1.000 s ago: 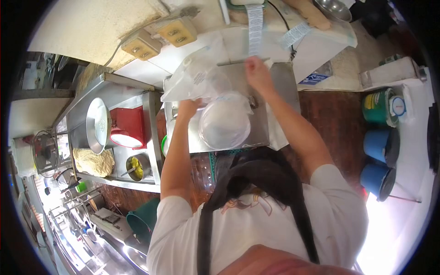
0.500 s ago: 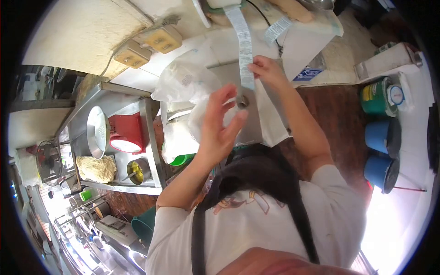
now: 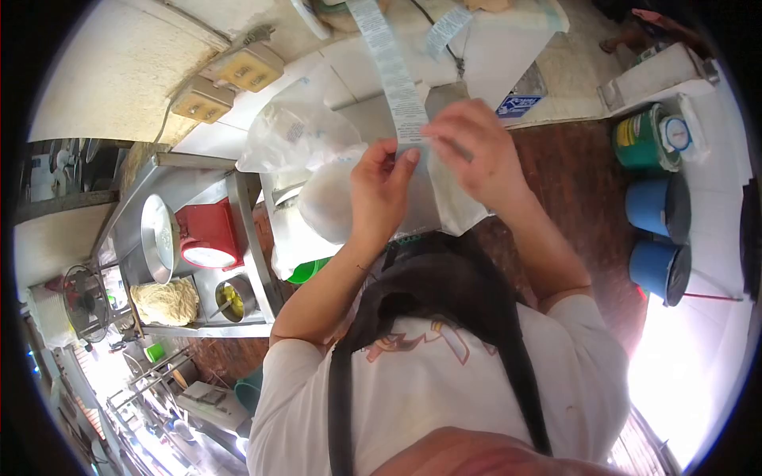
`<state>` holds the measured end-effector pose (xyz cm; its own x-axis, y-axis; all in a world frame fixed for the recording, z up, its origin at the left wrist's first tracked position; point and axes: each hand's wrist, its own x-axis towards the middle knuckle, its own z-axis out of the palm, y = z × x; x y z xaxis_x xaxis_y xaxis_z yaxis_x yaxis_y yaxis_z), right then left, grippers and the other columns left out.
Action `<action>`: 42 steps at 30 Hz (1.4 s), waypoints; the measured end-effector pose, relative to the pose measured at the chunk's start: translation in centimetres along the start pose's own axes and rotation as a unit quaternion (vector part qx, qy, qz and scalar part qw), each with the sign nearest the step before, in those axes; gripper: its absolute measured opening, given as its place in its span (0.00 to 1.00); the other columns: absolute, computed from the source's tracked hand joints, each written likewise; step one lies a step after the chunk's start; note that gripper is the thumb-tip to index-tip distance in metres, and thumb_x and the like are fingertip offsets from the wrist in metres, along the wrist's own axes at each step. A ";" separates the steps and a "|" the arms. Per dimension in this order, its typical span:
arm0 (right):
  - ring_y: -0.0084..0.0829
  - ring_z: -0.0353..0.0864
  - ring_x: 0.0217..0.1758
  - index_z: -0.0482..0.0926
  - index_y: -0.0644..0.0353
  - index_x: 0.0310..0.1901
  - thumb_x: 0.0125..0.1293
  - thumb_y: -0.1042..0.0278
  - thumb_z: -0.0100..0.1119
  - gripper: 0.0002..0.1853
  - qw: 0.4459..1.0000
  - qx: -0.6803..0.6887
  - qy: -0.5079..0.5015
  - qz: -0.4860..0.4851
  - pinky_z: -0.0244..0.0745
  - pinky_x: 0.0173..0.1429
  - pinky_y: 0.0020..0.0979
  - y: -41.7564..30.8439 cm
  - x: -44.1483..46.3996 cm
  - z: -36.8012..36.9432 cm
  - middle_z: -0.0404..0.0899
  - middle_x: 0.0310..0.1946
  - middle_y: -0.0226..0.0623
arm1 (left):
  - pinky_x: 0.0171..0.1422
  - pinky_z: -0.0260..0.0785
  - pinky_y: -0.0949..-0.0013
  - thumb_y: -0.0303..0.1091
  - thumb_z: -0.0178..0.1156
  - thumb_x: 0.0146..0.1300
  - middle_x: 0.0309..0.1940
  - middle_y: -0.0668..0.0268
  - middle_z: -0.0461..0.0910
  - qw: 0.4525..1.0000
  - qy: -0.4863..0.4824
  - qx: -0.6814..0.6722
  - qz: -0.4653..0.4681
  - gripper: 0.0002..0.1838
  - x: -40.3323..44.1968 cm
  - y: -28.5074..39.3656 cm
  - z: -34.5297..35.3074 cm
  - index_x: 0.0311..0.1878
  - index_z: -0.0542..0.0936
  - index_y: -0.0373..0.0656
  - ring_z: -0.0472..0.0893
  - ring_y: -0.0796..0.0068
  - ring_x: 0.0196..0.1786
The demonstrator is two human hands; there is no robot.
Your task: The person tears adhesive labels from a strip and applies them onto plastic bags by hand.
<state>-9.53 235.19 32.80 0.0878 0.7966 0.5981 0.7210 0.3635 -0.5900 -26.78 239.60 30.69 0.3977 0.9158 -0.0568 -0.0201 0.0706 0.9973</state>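
A long pale-blue strip of printed labels (image 3: 389,67) hangs down from the counter's far edge, with blocks of small text along it. My left hand (image 3: 379,189) is closed at the strip's lower end, thumb and fingers pinching it. Beside the strip's right edge is my right hand (image 3: 480,155), its fingers bent and blurred; whether they grip the paper cannot be made out. Under both hands lies a grey-white surface (image 3: 425,190). Clear plastic bags (image 3: 298,139) sit to the left of my left hand.
A second short label strip (image 3: 448,30) hangs near a black cable. On the metal shelf at left stand a red scale (image 3: 208,230), a bowl (image 3: 160,238), noodle-like strands (image 3: 165,301) and a pot (image 3: 234,300). Blue buckets (image 3: 657,206) line the right wall.
My left hand has moved from open beside the strip to closed on its lower end. My right hand has shifted down and turned, its fingers now blurred. The view has shifted slightly.
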 end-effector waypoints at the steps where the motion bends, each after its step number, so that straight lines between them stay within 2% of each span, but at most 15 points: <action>1: 0.42 0.77 0.50 0.85 0.54 0.45 0.57 0.69 0.71 0.13 0.999 -0.004 -0.019 -0.031 0.73 0.55 0.41 -0.5 -0.2 0.0 0.79 0.41 0.34 | 0.46 0.73 0.74 0.24 0.63 0.70 0.38 0.67 0.83 0.999 -0.006 0.040 0.027 0.07 -0.3 0.3 -0.1 0.48 0.80 0.34 0.79 0.82 0.40; 3: 0.40 0.77 0.48 0.85 0.54 0.44 0.56 0.66 0.72 0.14 0.999 -0.026 -0.013 -0.029 0.71 0.56 0.41 -1.5 -0.3 0.3 0.80 0.42 0.32 | 0.49 0.73 0.74 0.25 0.63 0.71 0.41 0.68 0.82 0.989 -0.017 0.119 0.083 0.07 -1.0 1.0 -0.2 0.48 0.80 0.34 0.79 0.83 0.40; 6: 0.38 0.77 0.47 0.86 0.54 0.43 0.56 0.63 0.73 0.13 0.999 -0.026 -0.011 -0.027 0.69 0.56 0.40 -1.7 0.0 0.3 0.80 0.41 0.30 | 0.48 0.74 0.72 0.23 0.63 0.68 0.40 0.64 0.81 0.974 -0.013 0.203 0.104 0.08 -1.8 2.0 -0.2 0.49 0.80 0.34 0.79 0.78 0.40; 9: 0.38 0.78 0.45 0.86 0.54 0.43 0.54 0.65 0.75 0.14 0.999 -0.024 -0.015 -0.035 0.72 0.53 0.38 -1.9 0.0 0.2 0.82 0.40 0.31 | 0.46 0.74 0.69 0.21 0.64 0.65 0.38 0.60 0.80 0.942 -0.009 0.268 0.203 0.11 -1.5 1.7 -0.6 0.50 0.80 0.36 0.81 0.69 0.39; 12: 0.37 0.79 0.43 0.87 0.54 0.42 0.55 0.66 0.75 0.13 0.999 -0.001 -0.023 -0.025 0.74 0.51 0.36 -1.7 0.2 0.1 0.83 0.38 0.31 | 0.47 0.74 0.67 0.20 0.64 0.62 0.37 0.58 0.79 0.941 -0.019 0.270 0.204 0.13 -1.5 2.0 -0.6 0.50 0.80 0.37 0.81 0.62 0.39; 16: 0.37 0.79 0.42 0.87 0.56 0.40 0.57 0.67 0.74 0.10 0.999 0.015 -0.035 -0.025 0.75 0.50 0.36 -1.5 0.4 -0.1 0.84 0.36 0.33 | 0.47 0.74 0.66 0.19 0.63 0.62 0.37 0.59 0.79 0.945 -0.024 0.262 0.192 0.13 -1.7 2.1 -0.6 0.50 0.80 0.37 0.81 0.63 0.39; 19: 0.38 0.79 0.43 0.87 0.58 0.38 0.58 0.68 0.73 0.08 0.998 0.044 -0.046 0.007 0.75 0.50 0.36 -1.4 0.3 -0.2 0.84 0.36 0.34 | 0.48 0.73 0.67 0.19 0.63 0.62 0.36 0.60 0.79 0.949 -0.028 0.256 0.184 0.13 -1.8 2.1 -0.6 0.51 0.80 0.37 0.81 0.64 0.40; 22: 0.41 0.79 0.41 0.86 0.57 0.39 0.62 0.64 0.69 0.08 0.993 0.091 -0.059 0.037 0.74 0.52 0.40 -1.2 0.2 -0.3 0.83 0.35 0.36 | 0.49 0.73 0.67 0.19 0.63 0.63 0.37 0.61 0.80 0.953 -0.037 0.248 0.172 0.13 -1.8 1.8 -0.9 0.51 0.80 0.38 0.81 0.67 0.41; 28: 0.42 0.81 0.41 0.85 0.61 0.41 0.64 0.66 0.67 0.09 0.979 0.147 -0.052 0.133 0.76 0.49 0.37 -1.1 -0.3 -0.7 0.84 0.36 0.39 | 0.50 0.73 0.68 0.20 0.61 0.65 0.39 0.62 0.81 0.961 -0.041 0.233 0.140 0.14 -1.8 1.9 -0.8 0.54 0.78 0.38 0.80 0.70 0.42; 31: 0.34 0.82 0.39 0.84 0.64 0.41 0.68 0.65 0.65 0.09 0.964 0.141 -0.059 0.216 0.75 0.49 0.32 -0.5 -0.4 -1.3 0.84 0.35 0.39 | 0.50 0.73 0.68 0.20 0.60 0.66 0.39 0.61 0.81 0.968 -0.043 0.233 0.087 0.16 -1.9 1.7 -0.9 0.57 0.77 0.39 0.81 0.70 0.42; 34: 0.24 0.80 0.38 0.84 0.64 0.42 0.70 0.64 0.63 0.10 0.936 0.178 -0.007 0.305 0.73 0.47 0.27 2.3 -1.6 -0.8 0.84 0.34 0.33 | 0.51 0.73 0.68 0.21 0.61 0.66 0.41 0.60 0.81 0.969 -0.044 0.239 0.037 0.19 -2.1 1.0 -1.3 0.59 0.76 0.40 0.81 0.70 0.44; 36: 0.21 0.78 0.38 0.84 0.64 0.44 0.72 0.64 0.63 0.10 0.924 0.224 0.045 0.308 0.72 0.46 0.25 3.9 -2.2 -1.1 0.83 0.34 0.29 | 0.52 0.73 0.68 0.22 0.62 0.66 0.43 0.60 0.81 0.973 -0.052 0.224 0.008 0.19 -2.5 0.6 -1.5 0.60 0.75 0.40 0.80 0.70 0.46; 39: 0.18 0.76 0.38 0.83 0.63 0.46 0.73 0.65 0.62 0.10 0.904 0.277 0.119 0.302 0.71 0.46 0.23 4.6 -2.8 -1.9 0.81 0.33 0.25 | 0.57 0.73 0.60 0.26 0.67 0.61 0.50 0.52 0.79 0.962 -0.057 0.250 0.091 0.23 -5.3 2.7 -1.8 0.59 0.75 0.39 0.80 0.55 0.52; 41: 0.18 0.76 0.38 0.83 0.63 0.47 0.73 0.66 0.63 0.09 0.891 0.306 0.149 0.302 0.71 0.47 0.22 4.2 -3.3 -1.9 0.80 0.33 0.24 | 0.64 0.70 0.55 0.27 0.71 0.57 0.55 0.51 0.77 0.901 0.000 0.319 0.296 0.26 -5.9 4.1 -4.2 0.59 0.76 0.39 0.77 0.51 0.58; 42: 0.17 0.75 0.37 0.82 0.63 0.46 0.73 0.66 0.63 0.09 0.886 0.319 0.156 0.299 0.71 0.47 0.21 4.0 -3.6 -1.9 0.80 0.33 0.24 | 0.66 0.68 0.51 0.29 0.73 0.54 0.55 0.50 0.77 0.877 0.026 0.333 0.346 0.28 -5.5 4.6 -5.7 0.59 0.77 0.40 0.77 0.47 0.58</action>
<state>-5.65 232.87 29.33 0.5803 0.8026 0.1379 -0.0441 0.2000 -0.9788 -34.25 237.17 35.34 0.4595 0.6656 0.5881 0.3057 -0.7402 0.5989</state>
